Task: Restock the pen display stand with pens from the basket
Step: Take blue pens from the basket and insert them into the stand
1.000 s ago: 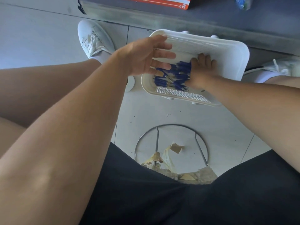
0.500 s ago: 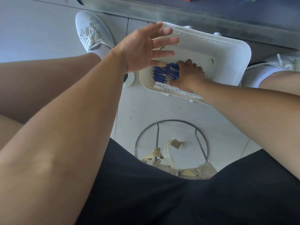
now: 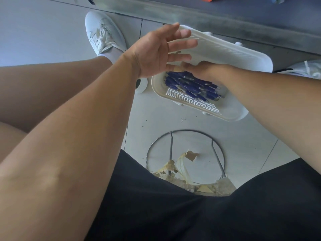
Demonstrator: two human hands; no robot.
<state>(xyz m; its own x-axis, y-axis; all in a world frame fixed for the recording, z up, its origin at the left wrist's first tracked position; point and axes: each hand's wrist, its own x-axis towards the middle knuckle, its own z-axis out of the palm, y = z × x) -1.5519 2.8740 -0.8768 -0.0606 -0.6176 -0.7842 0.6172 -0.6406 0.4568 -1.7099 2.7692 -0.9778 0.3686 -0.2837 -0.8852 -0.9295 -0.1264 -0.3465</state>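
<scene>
The blue pens [image 3: 191,86] lie heaped in the near-left corner of the white basket [image 3: 234,53]. They touch the right hand [image 3: 202,70] at its 6 o'clock and sit at 5 o'clock of the left hand [image 3: 159,51]. They are slim, dark and blurred together, with long axes running from 10 to 4 o'clock. The left hand's fingers are spread. The right hand's fingers are hidden, so its grip cannot be told.

Under you is a pale tiled floor [image 3: 173,122]; the white basket [image 3: 234,49] sits on it between your left shoe [image 3: 104,33] and right shoe [image 3: 309,68]. Nearer you a thin metal ring [image 3: 224,153] with two crossbars rests on the tiles, torn brownish tape scraps [image 3: 173,164] bunched at its near edge. A small round white object [image 3: 142,86] sits just beside the basket's left end.
</scene>
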